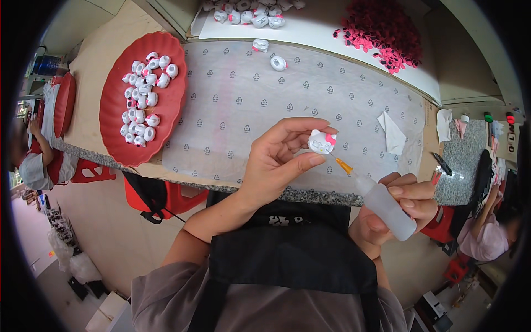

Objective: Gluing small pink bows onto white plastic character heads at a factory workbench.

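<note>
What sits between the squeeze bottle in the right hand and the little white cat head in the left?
In the head view, an orange nozzle and thin needle run from the squeeze bottle toward the cat head.

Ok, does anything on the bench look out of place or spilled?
No spill shows. Two white cat heads look stray, lying by the far edge of the patterned sheet, apart from those in the red tray and the heap beyond.

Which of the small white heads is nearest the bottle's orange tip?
The white head in the left hand; it alone is held, the others lie farther away.
</note>
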`<state>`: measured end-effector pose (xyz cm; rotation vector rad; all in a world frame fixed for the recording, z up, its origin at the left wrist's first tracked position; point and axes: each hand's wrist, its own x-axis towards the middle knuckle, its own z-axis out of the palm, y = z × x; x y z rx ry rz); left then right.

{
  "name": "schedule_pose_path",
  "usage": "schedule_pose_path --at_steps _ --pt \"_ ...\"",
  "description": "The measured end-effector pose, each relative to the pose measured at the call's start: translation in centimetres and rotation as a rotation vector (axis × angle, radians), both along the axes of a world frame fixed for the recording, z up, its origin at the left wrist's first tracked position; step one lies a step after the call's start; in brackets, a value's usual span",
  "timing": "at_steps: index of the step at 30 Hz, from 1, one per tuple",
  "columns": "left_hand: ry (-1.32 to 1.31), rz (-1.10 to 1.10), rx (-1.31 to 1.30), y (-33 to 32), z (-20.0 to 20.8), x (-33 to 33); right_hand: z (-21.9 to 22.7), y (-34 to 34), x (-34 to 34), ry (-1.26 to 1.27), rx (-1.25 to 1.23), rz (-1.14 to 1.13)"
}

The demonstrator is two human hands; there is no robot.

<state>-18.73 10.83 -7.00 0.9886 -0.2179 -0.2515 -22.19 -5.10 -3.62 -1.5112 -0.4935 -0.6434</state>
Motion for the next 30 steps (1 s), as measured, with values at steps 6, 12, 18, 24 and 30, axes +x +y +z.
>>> schedule_pose_path --at_steps 6,12,18,24,30 --pt "0.01 -0.022 -0.054 0.01 0.16 -0.18 -0.27 0.46 -0.19 -0.006 0.003 -0.036" --pt "0.019 -0.029 -0.037 -0.03 0.33 -0.23 -0.44 0.69 -0.21 -0.025 0.018 -0.097" --pt "-0.011 -0.012 -0.013 0.03 0.25 -0.29 -0.51 0.49 -0.22 -0.027 -0.01 -0.07" --pt "-0.026 -0.023 0.005 -0.18 0.01 -0.38 -0.03 0.04 -0.64 0.033 -0.008 -0.037" --pt "0.001 -0.039 -0.019 -0.24 -0.02 -0.45 0.05 -0.12 -0.62 -0.006 0.01 -0.043"
